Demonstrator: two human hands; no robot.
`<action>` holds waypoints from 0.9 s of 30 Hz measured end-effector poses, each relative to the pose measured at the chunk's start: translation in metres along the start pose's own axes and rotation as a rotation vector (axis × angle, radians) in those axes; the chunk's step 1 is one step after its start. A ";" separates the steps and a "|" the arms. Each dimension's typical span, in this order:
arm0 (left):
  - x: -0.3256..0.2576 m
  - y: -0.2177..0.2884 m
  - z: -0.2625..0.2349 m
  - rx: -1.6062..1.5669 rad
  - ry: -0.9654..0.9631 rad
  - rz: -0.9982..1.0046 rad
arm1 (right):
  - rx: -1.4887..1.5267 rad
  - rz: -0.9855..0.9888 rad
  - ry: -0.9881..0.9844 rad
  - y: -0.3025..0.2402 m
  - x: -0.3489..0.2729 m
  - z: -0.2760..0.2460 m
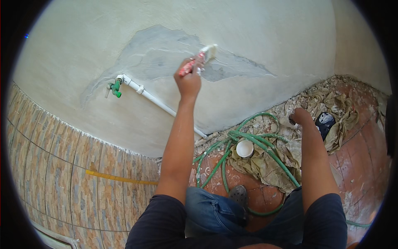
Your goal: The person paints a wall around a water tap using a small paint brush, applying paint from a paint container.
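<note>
- Your brush (201, 59) is up at the wall (269, 33), its pale bristles (212, 50) over the grey patch (155, 46); whether they touch is hard to tell.
- Expect it to be light, with a stiff red handle and a soft, yielding head; the white smears near your fingers could make it slippery.
- Your left hand (189, 81) grips the handle. Hold there, behind the bristles, where control should be best.
- Your right hand (302, 116) is low, near the debris at the wall's foot; you can't tell from here if it grasps anything.
- Up and sideways, the wall gives your brush broad room, until the corner at right.
- Mind the green tap (115, 88) and white pipe (155, 101) to the left and below; they jut out.
- Watch your feet: 1 green hose (259, 143) loops around the white cup (244, 148) and crumpled sheet (265, 171).
</note>
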State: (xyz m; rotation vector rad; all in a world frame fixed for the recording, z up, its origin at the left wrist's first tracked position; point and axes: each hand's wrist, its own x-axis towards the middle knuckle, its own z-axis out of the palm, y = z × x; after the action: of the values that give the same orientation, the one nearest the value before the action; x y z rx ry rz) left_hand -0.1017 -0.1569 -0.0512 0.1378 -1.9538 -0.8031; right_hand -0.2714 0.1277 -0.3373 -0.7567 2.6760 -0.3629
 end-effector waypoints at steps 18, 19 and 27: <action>-0.030 0.022 0.031 -0.031 -0.203 -0.116 | -0.018 -0.072 -0.049 -0.007 0.016 0.022; -0.032 0.014 0.033 -0.031 -0.188 -0.084 | -0.041 -0.040 -0.037 -0.005 0.016 0.021; 0.014 0.010 -0.010 0.140 0.050 0.107 | 0.035 -0.039 0.014 0.002 0.008 0.012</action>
State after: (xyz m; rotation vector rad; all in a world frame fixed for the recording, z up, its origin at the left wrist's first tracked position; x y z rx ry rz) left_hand -0.0978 -0.1594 -0.0320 0.1339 -1.9524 -0.5882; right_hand -0.2744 0.1230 -0.3512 -0.8003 2.6642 -0.4251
